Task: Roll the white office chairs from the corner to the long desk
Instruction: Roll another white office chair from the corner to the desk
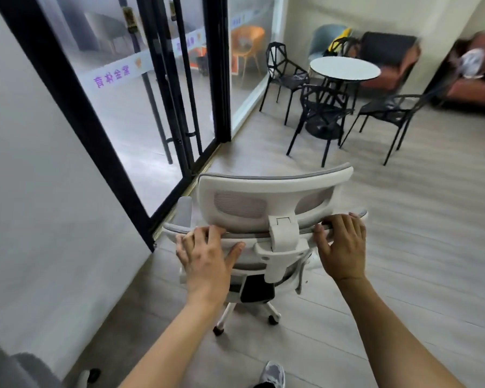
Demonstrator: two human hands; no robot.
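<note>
A white office chair (263, 203) with a grey mesh back and headrest stands on the wood floor right in front of me, seen from behind. Its white wheeled base (247, 317) shows below the seat. My left hand (207, 256) grips the top edge of the backrest left of the headrest bracket, fingers over the rim and thumb spread. My right hand (343, 247) grips the same edge on the right side. The long desk is not in view.
Black-framed glass doors (179, 93) run along the left, a grey wall (39, 163) beside them. Ahead stand a round white table (345, 68) with black wire chairs (319, 116), and sofas (389, 57) at the back. Another grey chair part (17, 368) is at bottom left.
</note>
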